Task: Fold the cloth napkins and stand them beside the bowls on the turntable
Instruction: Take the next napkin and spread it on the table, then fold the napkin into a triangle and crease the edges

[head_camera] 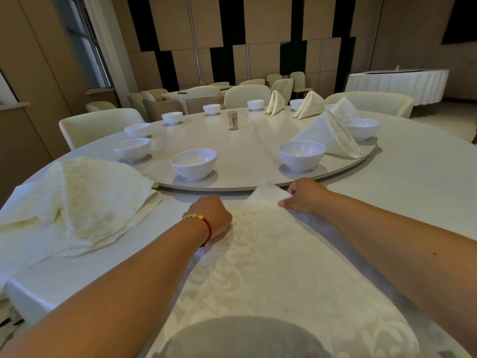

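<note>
Both hands (258, 205) hold one cream patterned napkin (278, 267) flat.

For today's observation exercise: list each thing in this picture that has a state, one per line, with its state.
Left hand: presses the napkin's edge.
Right hand: pinches the napkin's far corner.
Napkin: spread flat, unfolded.
Napkin pile: crumpled, unfolded.
Nearest folded napkin: standing on the turntable.
Bowls: upright, empty.

A napkin (271, 267) lies spread on the table (413, 182) nearest the person, its far corner just before the turntable (232, 140). The left hand (210, 215) rests on its left edge; the right hand (300, 195) pinches the far corner. A pile of napkins (82, 202) lies to the left. Bowls (193, 164) ring the turntable, folded napkins (327, 135) stand among those on the right, and a toothpick holder (233, 120) stands near its middle.
</note>
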A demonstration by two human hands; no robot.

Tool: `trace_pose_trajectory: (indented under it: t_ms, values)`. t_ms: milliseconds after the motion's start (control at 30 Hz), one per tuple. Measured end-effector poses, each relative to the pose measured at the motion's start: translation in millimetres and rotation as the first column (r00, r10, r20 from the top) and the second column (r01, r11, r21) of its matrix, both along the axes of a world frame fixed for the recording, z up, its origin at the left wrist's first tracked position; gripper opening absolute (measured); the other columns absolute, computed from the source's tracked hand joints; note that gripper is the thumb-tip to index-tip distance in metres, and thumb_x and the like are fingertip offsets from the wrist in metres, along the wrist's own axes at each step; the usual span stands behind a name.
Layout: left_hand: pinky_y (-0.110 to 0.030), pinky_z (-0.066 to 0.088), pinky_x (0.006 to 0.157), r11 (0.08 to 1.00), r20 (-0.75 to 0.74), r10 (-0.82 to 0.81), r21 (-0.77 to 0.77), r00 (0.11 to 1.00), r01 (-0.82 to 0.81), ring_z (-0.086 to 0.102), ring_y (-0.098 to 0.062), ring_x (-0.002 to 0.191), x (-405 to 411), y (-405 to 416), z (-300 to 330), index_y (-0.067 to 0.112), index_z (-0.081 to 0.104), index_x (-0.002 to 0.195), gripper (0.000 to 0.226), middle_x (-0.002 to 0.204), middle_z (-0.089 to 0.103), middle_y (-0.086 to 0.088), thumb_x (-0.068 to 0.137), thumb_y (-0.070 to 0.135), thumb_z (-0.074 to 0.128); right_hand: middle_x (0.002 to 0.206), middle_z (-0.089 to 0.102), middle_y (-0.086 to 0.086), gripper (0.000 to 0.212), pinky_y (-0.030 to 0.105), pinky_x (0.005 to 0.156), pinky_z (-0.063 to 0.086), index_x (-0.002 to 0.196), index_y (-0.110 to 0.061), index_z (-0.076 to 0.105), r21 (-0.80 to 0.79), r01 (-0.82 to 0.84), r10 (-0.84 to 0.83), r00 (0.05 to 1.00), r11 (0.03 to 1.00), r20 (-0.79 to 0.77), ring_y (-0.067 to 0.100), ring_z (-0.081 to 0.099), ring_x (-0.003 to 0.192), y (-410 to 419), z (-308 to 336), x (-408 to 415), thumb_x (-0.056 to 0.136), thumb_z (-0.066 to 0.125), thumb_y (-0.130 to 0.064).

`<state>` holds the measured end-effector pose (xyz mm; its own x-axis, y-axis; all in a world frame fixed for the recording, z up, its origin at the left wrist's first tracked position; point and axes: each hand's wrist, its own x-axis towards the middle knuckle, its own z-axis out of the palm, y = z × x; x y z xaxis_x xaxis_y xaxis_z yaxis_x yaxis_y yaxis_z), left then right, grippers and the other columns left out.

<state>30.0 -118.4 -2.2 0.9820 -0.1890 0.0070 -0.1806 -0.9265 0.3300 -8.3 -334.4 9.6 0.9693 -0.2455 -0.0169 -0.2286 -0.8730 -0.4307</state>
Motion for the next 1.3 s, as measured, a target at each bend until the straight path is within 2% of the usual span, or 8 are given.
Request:
trace_pose_trajectory:
  t_ms: [267, 467, 633, 733, 833, 933, 1067, 1300]
  values:
    - [-0.034, 0.049, 0.088, 0.992, 0.022, -0.036, -0.117, 0.999, 0.039, 0.058, -0.023, 0.098, -5, 10, -4, 0.017, 0.058, 0.106, 0.024, 0.108, 0.057, -0.004, 0.089, 0.033, 0.056, 0.063, 0.034, -0.009, 0.045, 0.022, 0.051, 0.021, 0.063, -0.024, 0.03, 0.134, 0.021, -0.049, 0.977, 0.991, 0.209, 0.005, 0.032, 0.057, -3, 6, 2, 0.089, 0.067, -0.032]
    - [-0.025, 0.038, 0.06, 0.992, -0.065, -0.035, -0.119, 0.997, 0.027, 0.05, -0.017, 0.066, 1, 19, 4, 0.015, 0.05, 0.068, 0.028, 0.069, 0.054, -0.002, 0.091, 0.029, 0.055, 0.062, 0.038, -0.005, 0.042, 0.026, 0.051, 0.023, 0.063, -0.025, 0.031, 0.057, 0.053, -0.067, 0.961, 0.997, 0.268, 0.019, 0.041, 0.066, 0, 24, 10, 0.091, 0.062, -0.036]
    - [-0.033, 0.044, 0.068, 0.982, 0.095, 0.114, -0.165, 0.989, -0.097, 0.05, -0.023, 0.064, 21, 22, 20, 0.017, 0.042, 0.058, 0.035, 0.07, 0.054, -0.007, 0.088, 0.029, 0.055, 0.11, 0.062, 0.009, 0.035, 0.035, 0.086, 0.043, 0.117, -0.014, 0.058, -0.188, 0.119, -0.079, 0.975, 0.975, 0.209, 0.03, 0.057, 0.105, 15, 44, 36, 0.095, 0.053, -0.041]
    - [-0.041, 0.045, 0.085, 0.976, 0.172, 0.19, -0.138, 0.967, -0.167, 0.059, -0.031, 0.091, 30, 17, 25, 0.018, 0.049, 0.065, 0.028, 0.096, 0.063, -0.012, 0.087, 0.035, 0.053, 0.112, 0.062, 0.007, 0.03, 0.033, 0.083, 0.038, 0.114, -0.013, 0.058, -0.334, 0.162, -0.014, 0.914, 0.928, 0.406, 0.027, 0.053, 0.108, 24, 48, 43, 0.095, 0.056, -0.036]
    - [-0.041, 0.044, 0.089, 0.971, 0.18, 0.235, -0.096, 0.955, -0.22, 0.057, -0.029, 0.089, 34, 12, 18, 0.015, 0.057, 0.075, 0.024, 0.092, 0.06, -0.007, 0.088, 0.034, 0.052, 0.119, 0.056, 0.007, 0.042, 0.035, 0.089, 0.037, 0.123, -0.014, 0.049, -0.378, 0.163, 0.029, 0.89, 0.911, 0.455, 0.026, 0.048, 0.113, 34, 43, 36, 0.091, 0.061, -0.038]
    - [-0.038, 0.042, 0.084, 0.972, 0.177, 0.232, -0.062, 0.957, -0.225, 0.055, -0.025, 0.076, 35, 12, 9, 0.014, 0.056, 0.073, 0.026, 0.071, 0.054, 0.0, 0.09, 0.033, 0.051, 0.118, 0.055, 0.007, 0.046, 0.036, 0.091, 0.041, 0.124, -0.014, 0.047, -0.332, 0.057, 0.091, 0.906, 0.942, 0.414, 0.026, 0.049, 0.113, 45, 34, 4, 0.09, 0.061, -0.041]
    - [-0.038, 0.04, 0.081, 0.975, 0.153, 0.222, -0.063, 0.963, -0.215, 0.055, -0.024, 0.073, 38, 12, 3, 0.015, 0.055, 0.07, 0.03, 0.066, 0.057, -0.001, 0.091, 0.035, 0.048, 0.126, 0.052, 0.008, 0.05, 0.034, 0.092, 0.041, 0.127, -0.014, 0.048, -0.217, -0.179, 0.199, 0.977, 0.96, 0.075, 0.027, 0.048, 0.119, 55, 9, -49, 0.094, 0.048, -0.051]
    - [-0.04, 0.037, 0.096, 0.993, 0.426, 0.103, 0.009, 0.899, -0.118, 0.04, -0.032, 0.121, -7, 4, 12, 0.009, 0.043, 0.128, 0.05, 0.127, 0.045, -0.013, 0.09, 0.04, 0.057, 0.162, -0.008, 0.006, 0.071, 0.04, 0.121, -0.001, 0.155, -0.017, -0.001, -0.282, -0.299, 0.258, 0.951, 0.912, -0.172, 0.021, -0.009, 0.148, 59, -24, -81, 0.099, 0.015, -0.057]
